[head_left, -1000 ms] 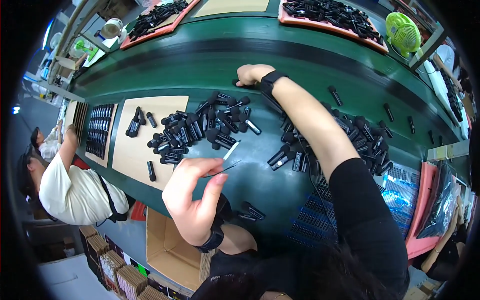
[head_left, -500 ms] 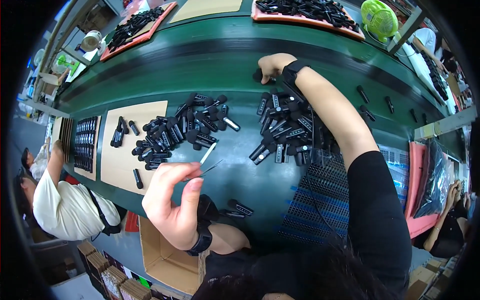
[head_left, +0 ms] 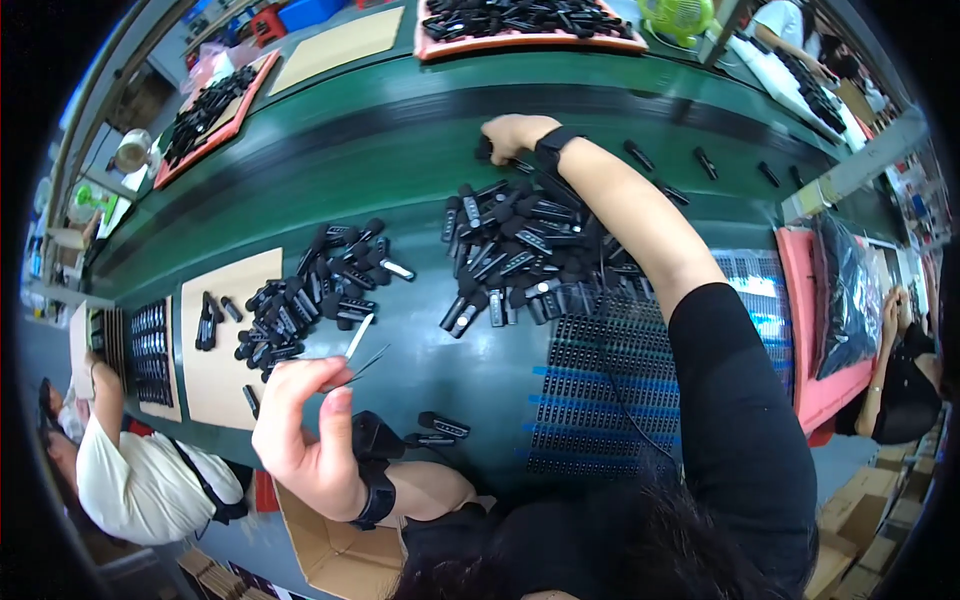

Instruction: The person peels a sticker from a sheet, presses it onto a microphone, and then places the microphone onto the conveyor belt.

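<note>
My left hand (head_left: 310,430) is raised over the near side of the green belt. Thumb and forefinger pinch thin dark tweezers (head_left: 370,361), and a slim white strip (head_left: 360,336) sticks up beside them. My right arm stretches across the belt. At its end, my right hand (head_left: 515,136) curls down round a small black microphone (head_left: 484,150) with a foam head, mostly hidden by the fingers. Below that arm lies a heap of similar black microphones (head_left: 515,245). Another pile (head_left: 310,300) sits to the left, partly on a cardboard sheet (head_left: 215,385).
A blue-edged sheet of small dark parts (head_left: 600,400) lies at right, a cable across it. Pink trays of microphones (head_left: 530,42) stand beyond the belt. Loose microphones (head_left: 705,162) lie at far right. A co-worker (head_left: 150,480) sits left; an opened carton (head_left: 330,550) stands below the edge.
The whole view has shifted, so belt, piles and both hands appear farther left. My left hand still pinches the tweezers; my right hand remains closed at the far microphone.
</note>
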